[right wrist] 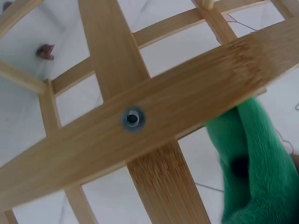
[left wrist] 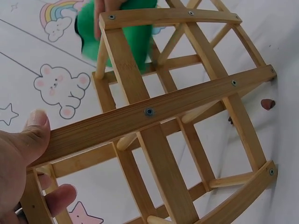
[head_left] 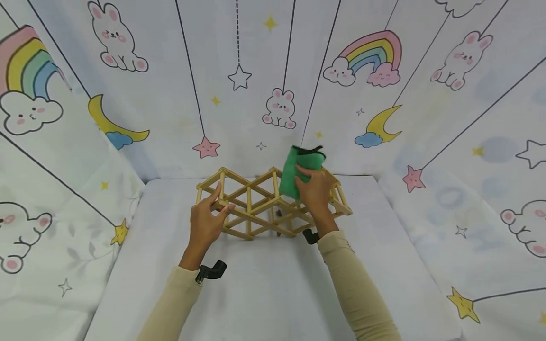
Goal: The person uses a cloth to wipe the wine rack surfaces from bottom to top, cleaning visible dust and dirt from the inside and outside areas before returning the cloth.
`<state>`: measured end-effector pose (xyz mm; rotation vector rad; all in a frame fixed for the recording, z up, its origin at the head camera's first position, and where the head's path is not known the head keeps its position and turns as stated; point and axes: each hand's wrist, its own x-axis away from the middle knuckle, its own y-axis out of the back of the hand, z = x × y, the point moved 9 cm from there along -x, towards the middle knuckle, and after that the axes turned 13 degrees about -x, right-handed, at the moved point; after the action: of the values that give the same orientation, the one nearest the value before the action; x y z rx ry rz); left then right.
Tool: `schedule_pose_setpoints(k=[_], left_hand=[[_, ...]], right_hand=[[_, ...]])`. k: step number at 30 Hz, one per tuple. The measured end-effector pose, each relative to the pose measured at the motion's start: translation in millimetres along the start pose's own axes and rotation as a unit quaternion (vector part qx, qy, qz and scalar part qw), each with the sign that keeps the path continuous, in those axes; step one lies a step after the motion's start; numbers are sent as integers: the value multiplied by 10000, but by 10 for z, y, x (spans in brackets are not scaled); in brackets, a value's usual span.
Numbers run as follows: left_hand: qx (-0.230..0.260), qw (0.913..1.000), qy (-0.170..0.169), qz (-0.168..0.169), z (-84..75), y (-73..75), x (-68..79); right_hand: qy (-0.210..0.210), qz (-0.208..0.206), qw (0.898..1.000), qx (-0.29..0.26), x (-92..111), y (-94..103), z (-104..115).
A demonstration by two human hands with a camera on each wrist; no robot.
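A wooden lattice rack (head_left: 256,207) of crossed slats and dowels stands on the white table. My left hand (head_left: 204,223) grips its left end, the thumb (left wrist: 37,128) on a slat and the fingers behind it. In my right hand (head_left: 314,190) is a folded green cloth (head_left: 289,173) with a dark edge, pinched over the rack's right half. The right wrist view shows the cloth (right wrist: 266,163) against a broad slat (right wrist: 201,88) with a round bolt; whether they touch, I cannot tell. Most of the right hand is hidden there.
Small reddish-brown bits (left wrist: 267,103) lie on the white table (head_left: 264,284) beneath and behind the rack. A printed backdrop (head_left: 170,94) with rabbits, stars and rainbows rises at the back and both sides. Black wrist mounts (head_left: 213,270) sit on both sleeves.
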<state>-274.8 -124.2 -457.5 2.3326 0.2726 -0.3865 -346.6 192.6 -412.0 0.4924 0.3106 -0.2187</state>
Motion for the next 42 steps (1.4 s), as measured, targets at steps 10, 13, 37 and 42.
schedule_pose_setpoints(k=[10, 13, 37, 42], left_hand=[[12, 10000, 30, 54, 8, -10, 15], [-6, 10000, -32, -11, -9, 6, 1], [-2, 10000, -28, -47, 10, 11, -2], [-28, 10000, 6, 53, 19, 0, 9]], right_hand=[[-731, 1572, 9822, 718, 21, -195, -158], [-418, 537, 9976, 95, -56, 17, -51], [797, 705, 9942, 134, -153, -287, 235], [239, 1409, 9771, 1578, -202, -257, 127]])
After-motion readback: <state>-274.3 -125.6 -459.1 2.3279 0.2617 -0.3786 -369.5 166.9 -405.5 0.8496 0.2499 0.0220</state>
